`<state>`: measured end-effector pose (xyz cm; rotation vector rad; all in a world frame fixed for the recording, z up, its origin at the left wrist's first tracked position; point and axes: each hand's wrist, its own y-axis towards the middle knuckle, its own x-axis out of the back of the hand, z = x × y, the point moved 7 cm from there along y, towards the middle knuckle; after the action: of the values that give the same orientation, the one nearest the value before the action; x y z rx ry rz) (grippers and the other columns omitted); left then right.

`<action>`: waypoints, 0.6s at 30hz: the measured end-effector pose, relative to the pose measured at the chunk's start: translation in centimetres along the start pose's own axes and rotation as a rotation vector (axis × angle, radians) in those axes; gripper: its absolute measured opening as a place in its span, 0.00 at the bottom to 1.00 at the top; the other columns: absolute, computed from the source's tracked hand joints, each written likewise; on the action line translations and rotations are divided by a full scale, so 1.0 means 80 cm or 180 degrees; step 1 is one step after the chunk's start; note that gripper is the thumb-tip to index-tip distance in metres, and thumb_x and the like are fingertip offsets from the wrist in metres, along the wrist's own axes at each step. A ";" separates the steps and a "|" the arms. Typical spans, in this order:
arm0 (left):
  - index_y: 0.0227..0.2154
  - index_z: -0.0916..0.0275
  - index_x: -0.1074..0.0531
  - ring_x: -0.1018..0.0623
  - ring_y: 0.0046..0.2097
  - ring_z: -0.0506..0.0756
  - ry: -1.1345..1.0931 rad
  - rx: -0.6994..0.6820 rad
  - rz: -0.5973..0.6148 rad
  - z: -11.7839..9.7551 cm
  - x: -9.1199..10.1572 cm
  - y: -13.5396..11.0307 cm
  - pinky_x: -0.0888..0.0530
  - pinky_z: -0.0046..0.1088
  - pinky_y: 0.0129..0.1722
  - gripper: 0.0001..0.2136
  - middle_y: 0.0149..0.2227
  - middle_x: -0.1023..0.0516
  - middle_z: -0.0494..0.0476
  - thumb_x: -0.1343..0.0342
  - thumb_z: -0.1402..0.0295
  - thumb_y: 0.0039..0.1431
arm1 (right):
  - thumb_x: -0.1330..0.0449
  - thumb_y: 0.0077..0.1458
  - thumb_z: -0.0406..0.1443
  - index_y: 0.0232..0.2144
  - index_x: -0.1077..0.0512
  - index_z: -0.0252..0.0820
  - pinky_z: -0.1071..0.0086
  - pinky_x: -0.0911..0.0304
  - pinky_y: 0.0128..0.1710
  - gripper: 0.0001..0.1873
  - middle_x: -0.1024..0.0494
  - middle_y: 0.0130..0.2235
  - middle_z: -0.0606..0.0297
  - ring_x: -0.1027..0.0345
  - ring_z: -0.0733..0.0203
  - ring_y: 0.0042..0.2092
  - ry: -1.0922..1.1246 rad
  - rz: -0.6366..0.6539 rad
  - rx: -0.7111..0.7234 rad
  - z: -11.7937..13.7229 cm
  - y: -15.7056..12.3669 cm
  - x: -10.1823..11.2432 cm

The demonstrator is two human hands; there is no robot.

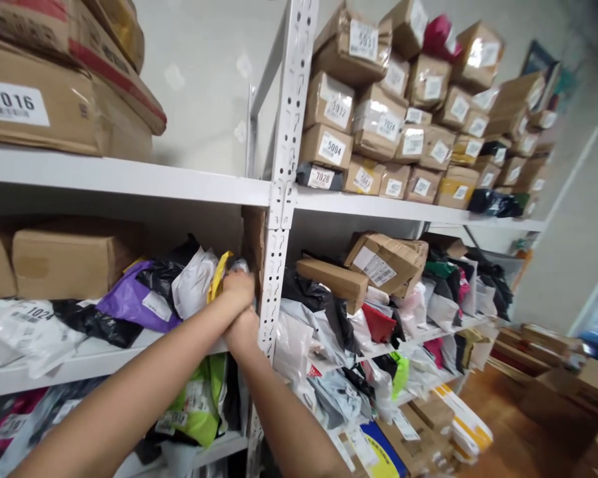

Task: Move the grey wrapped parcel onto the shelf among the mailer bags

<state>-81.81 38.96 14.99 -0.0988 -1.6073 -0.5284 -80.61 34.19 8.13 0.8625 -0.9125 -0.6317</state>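
Both my hands reach into the middle left shelf, close to the upright post. My left hand (238,287) looks closed among parcel bags; its fingertips and whatever they grip are hidden. Just below and partly overlapped by it is my right hand (242,324), with its fingers out of sight. A yellow mailer bag (219,277) stands beside my left hand, and a shiny greyish package (240,265) shows just beyond it. Farther left are a white mailer bag (194,282) and a purple mailer bag (140,299) with a white label.
A white perforated post (275,265) rises right beside my hands, with a brown cardboard piece (254,242) behind it. Labelled cartons (331,149) fill the upper right shelf. Several bagged parcels crowd the shelves below. Cardboard boxes (558,392) stand on the floor at right.
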 end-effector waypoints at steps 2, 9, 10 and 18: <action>0.52 0.65 0.32 0.24 0.48 0.59 0.0035 0.0270 0.0144 0.009 0.004 0.008 0.25 0.42 0.46 0.19 0.49 0.26 0.64 0.48 0.58 0.63 | 0.46 0.53 0.33 0.27 0.33 0.39 0.68 0.34 0.34 0.05 0.27 0.29 0.65 0.31 0.60 0.35 0.0281 -0.0397 0.0081 -0.006 -0.023 0.018; 0.55 0.63 0.34 0.25 0.51 0.59 -0.0058 0.0612 0.0464 0.013 0.002 0.026 0.24 0.43 0.48 0.21 0.53 0.27 0.64 0.47 0.60 0.63 | 0.54 0.64 0.32 0.33 0.43 0.44 0.68 0.34 0.32 0.05 0.27 0.34 0.60 0.30 0.61 0.35 0.0884 -0.1759 -0.0822 -0.050 -0.094 0.090; 0.54 0.63 0.33 0.25 0.52 0.60 -0.0067 0.0607 0.0498 0.012 0.002 0.027 0.24 0.43 0.48 0.20 0.54 0.27 0.64 0.46 0.60 0.62 | 0.53 0.64 0.32 0.33 0.43 0.44 0.67 0.34 0.33 0.05 0.28 0.35 0.61 0.30 0.61 0.35 0.1024 -0.1901 -0.0941 -0.052 -0.097 0.098; 0.51 0.64 0.30 0.25 0.52 0.59 0.0069 0.0417 0.0404 0.015 0.016 0.008 0.26 0.44 0.50 0.17 0.51 0.25 0.63 0.47 0.60 0.63 | 0.49 0.58 0.23 0.41 0.40 0.42 0.65 0.34 0.42 0.12 0.28 0.41 0.60 0.31 0.63 0.44 0.1370 -0.2742 0.0295 0.008 -0.035 0.125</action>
<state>-82.86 39.70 16.37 -0.0957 -1.5984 -0.3244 -76.65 24.75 10.09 1.4207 -0.1431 -1.0843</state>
